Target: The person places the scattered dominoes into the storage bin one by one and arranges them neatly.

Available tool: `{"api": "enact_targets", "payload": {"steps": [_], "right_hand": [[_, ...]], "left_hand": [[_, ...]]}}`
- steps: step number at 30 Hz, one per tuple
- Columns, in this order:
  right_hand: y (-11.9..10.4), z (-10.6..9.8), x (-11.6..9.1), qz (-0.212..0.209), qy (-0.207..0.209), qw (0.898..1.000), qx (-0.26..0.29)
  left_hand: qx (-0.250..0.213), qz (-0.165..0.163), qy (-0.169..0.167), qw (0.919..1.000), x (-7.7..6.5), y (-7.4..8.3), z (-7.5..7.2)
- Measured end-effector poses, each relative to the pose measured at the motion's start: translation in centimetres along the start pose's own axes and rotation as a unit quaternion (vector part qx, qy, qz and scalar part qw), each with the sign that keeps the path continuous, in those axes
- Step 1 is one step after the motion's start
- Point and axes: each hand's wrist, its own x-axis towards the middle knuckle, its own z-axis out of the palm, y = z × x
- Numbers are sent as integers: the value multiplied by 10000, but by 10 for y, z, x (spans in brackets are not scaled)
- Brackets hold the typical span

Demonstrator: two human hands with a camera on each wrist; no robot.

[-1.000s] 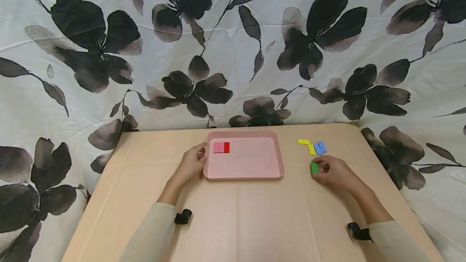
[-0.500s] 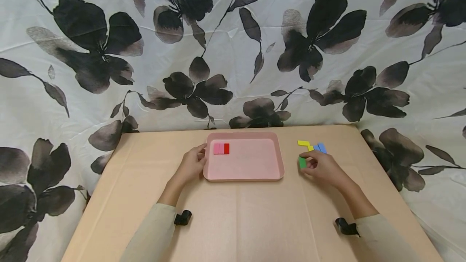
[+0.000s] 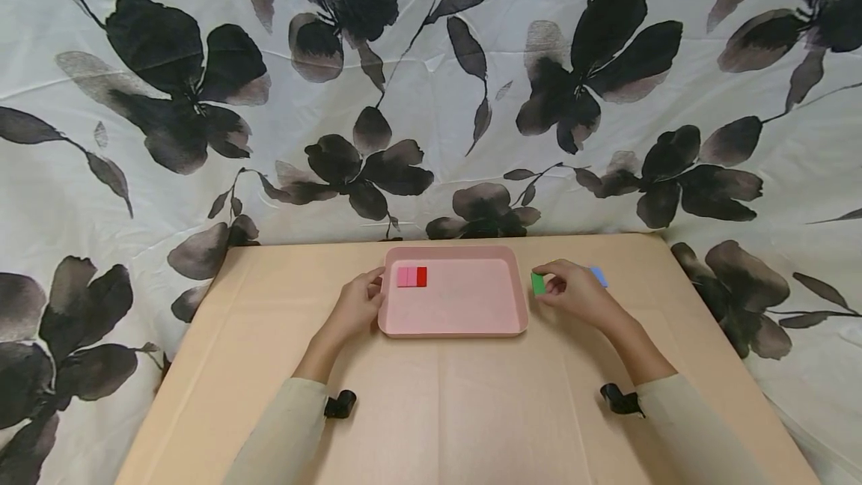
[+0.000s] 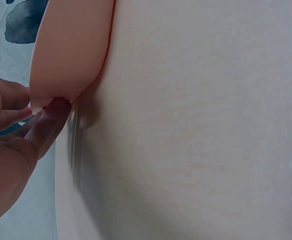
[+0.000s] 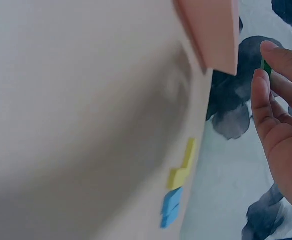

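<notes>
In the head view, a pink tray [image 3: 458,313] lies at the table's far side. My left hand [image 3: 355,303] holds its left edge, with the thumb [image 4: 58,112] against the tray's outer wall in the left wrist view. Inside the tray, two pink tiles [image 3: 407,277] and a red tile [image 3: 421,277] sit side by side in a row at the upper left. Just off the tray's right rim, my right hand [image 3: 578,292] pinches a green tile [image 3: 538,284] between thumb and fingers. The right wrist view shows this tile raised above the table, largely covered by the fingertips.
Two yellow tiles [image 5: 182,167] and two blue tiles [image 5: 171,207] lie on the table to the right of the tray; in the head view the right hand covers most of them. Beyond the table's far edge hangs a floral cloth [image 3: 458,118].
My right hand has carried the green tile left and away from me, from near the blue and yellow tiles to the tray's right rim. The left hand stays on the tray.
</notes>
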Motion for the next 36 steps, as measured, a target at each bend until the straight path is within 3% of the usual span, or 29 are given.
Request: {"api": "enact_targets", "payload": {"steps": [11,19,27,32,36], "right_hand": [[-29,9,38,-120,-301,9993,-187],[-44,32,64,7,-533,9986,-20],[-56,56,84,-196,-672,9975,-9],[-61,71,95,-292,-772,9952,-521],[-67,79,102,-172,-942,9939,-546]], "left_hand": [[11,130,-3,9999,0,-1,2],[-20,55,-49,10000,0,-1,3],[43,20,-8,10000,-1,0,1],[59,64,-16,10000,0,0,1],[121,120,-1,9999,1,0,2]]}}
